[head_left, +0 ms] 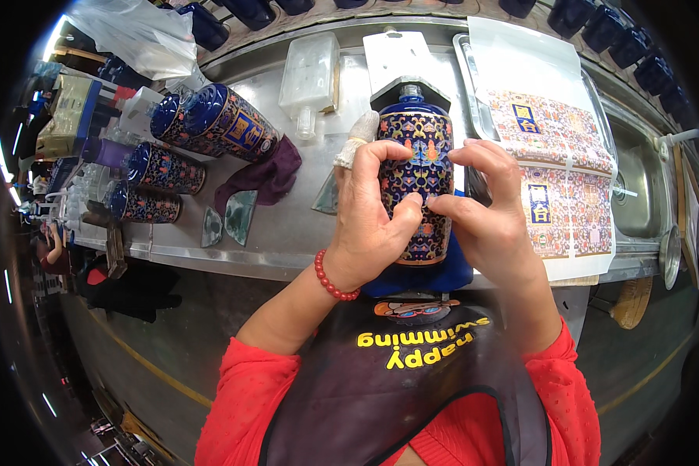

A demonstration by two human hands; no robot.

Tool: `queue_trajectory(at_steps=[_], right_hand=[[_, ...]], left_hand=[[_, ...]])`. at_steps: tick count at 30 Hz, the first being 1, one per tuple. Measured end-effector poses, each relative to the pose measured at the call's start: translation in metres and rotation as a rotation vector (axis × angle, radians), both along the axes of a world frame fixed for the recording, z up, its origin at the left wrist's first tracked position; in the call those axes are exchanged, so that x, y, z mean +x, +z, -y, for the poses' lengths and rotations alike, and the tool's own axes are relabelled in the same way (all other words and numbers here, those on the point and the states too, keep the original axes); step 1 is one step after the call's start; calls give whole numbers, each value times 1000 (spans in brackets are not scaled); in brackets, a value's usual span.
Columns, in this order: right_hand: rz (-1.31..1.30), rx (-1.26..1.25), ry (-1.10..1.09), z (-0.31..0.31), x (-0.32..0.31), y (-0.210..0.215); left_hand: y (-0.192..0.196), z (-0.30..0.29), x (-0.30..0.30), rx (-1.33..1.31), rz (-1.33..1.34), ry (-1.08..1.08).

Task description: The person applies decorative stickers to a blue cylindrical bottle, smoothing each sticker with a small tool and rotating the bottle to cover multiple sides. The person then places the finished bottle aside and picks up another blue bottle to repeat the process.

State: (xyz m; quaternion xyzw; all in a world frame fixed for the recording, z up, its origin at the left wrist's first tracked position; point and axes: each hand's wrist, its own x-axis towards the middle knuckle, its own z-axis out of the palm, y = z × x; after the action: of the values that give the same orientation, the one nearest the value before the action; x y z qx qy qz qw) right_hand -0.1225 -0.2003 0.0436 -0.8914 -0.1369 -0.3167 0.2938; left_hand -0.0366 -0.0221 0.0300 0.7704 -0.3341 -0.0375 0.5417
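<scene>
A dark blue bottle (418,175), wrapped in a colourful floral decal, lies tilted before me with its neck pointing away. My left hand (370,221) grips its left side, thumb and bent index finger on the patterned face; a pale wrap (357,140) covers one fingertip. From the right, my right hand (491,210) holds the bottle's other side, its thumb tip close to the left thumb and its index finger higher up at the edge. Whether a thin decal edge lies between the fingertips, I cannot tell. Blue cloth (435,279) is under the bottle's base.
Floral decal sheets (555,186) lie on the right over a metal tray (474,89), beside a sink (641,198). Leftward are decorated bottles (237,128), a purple cloth (272,175) and glass-like pieces (241,216). A clear bottle (309,74) lies behind; plain blue bottles (602,29) line the back.
</scene>
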Motion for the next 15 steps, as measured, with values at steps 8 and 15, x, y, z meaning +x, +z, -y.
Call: queue_trajectory(at_steps=[8, 15], right_hand=[[-18, 63, -8, 3, 2, -9], [-37, 129, 9, 5, 1, -18]], left_hand=[[5, -7, -3, 62, 408, 18], [0, -13, -26, 227, 774, 150]])
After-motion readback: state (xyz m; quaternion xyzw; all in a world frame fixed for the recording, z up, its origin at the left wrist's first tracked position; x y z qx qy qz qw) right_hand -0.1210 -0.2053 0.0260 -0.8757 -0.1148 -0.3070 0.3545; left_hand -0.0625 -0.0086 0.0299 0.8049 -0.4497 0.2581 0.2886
